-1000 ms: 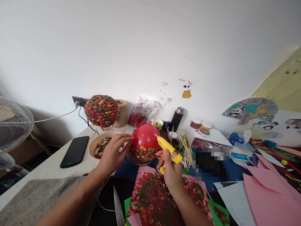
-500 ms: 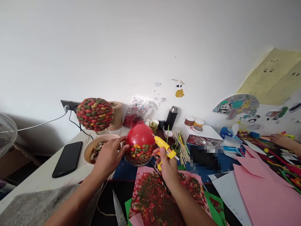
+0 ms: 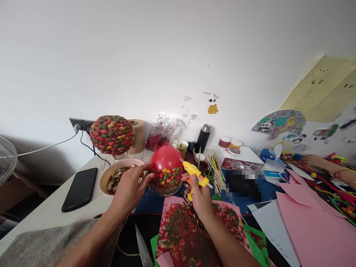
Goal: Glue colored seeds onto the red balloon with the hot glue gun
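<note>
A red balloon (image 3: 167,157) sits on a dotted bowl (image 3: 167,192), its lower part covered with rows of red, green and orange shell-like pieces (image 3: 168,177). Against its left side rest the thumb and fingertips of my left hand (image 3: 130,189), spread apart. A small pale bit shows by these fingers, too small to name. My right hand (image 3: 201,196) is closed around a yellow hot glue gun (image 3: 194,173), whose nozzle points at the balloon's right side. Its fingertips reach close to the covered band. Left of the balloon, a pink bowl (image 3: 103,185) holds loose shell-like pieces.
A finished-looking covered ball (image 3: 112,134) stands behind the bowl, beside a twine spool (image 3: 137,137). A phone (image 3: 79,189) lies left. Paint-stained pink paper (image 3: 189,230) and scissors (image 3: 143,248) lie in front. A thermos (image 3: 203,139) stands behind; another person's hand (image 3: 314,163) is far right.
The camera view has shifted slightly. My left hand stays at the balloon's side and the glue gun stays beside it. At far right, the other person's arm reaches further left.
</note>
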A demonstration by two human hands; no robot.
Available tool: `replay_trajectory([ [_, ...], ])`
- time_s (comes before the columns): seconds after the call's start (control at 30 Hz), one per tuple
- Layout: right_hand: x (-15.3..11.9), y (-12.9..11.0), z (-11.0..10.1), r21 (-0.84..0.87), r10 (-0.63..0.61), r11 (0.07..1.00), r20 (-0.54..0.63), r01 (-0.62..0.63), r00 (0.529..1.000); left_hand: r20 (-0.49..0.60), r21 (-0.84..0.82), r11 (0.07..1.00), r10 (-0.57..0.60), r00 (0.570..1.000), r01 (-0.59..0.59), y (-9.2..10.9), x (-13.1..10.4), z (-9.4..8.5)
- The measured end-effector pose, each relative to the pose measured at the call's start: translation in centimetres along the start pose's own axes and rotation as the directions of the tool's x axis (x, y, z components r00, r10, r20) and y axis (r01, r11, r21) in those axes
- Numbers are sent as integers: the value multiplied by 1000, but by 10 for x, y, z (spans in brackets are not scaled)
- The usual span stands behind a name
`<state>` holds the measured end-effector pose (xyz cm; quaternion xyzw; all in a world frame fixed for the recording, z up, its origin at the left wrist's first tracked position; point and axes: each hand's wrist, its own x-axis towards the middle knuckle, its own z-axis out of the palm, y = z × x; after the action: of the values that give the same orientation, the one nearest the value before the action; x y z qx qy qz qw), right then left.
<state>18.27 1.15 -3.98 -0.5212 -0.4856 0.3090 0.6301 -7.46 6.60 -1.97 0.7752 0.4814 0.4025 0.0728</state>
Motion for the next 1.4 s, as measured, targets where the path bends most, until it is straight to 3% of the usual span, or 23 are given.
replay_trajectory([
  [0.33, 3, 4, -1, 43, -6, 999, -119, 11, 993, 2, -40, 995, 96, 995, -96, 4, -2, 4],
  [0.77, 3, 13, 2, 80, 87, 993, -52, -83, 995, -105, -41, 977, 205, 973, -210, 13, -8, 4],
  [1.13, 7, 5, -3, 77, 68, 996, -169, -55, 983, -75, -12, 941, 336, 939, -338, 16, -13, 9],
  [1.4, 5, -3, -3, 54, 25, 998, -125, -18, 992, -19, -100, 945, 312, 950, -313, 20, -11, 4],
])
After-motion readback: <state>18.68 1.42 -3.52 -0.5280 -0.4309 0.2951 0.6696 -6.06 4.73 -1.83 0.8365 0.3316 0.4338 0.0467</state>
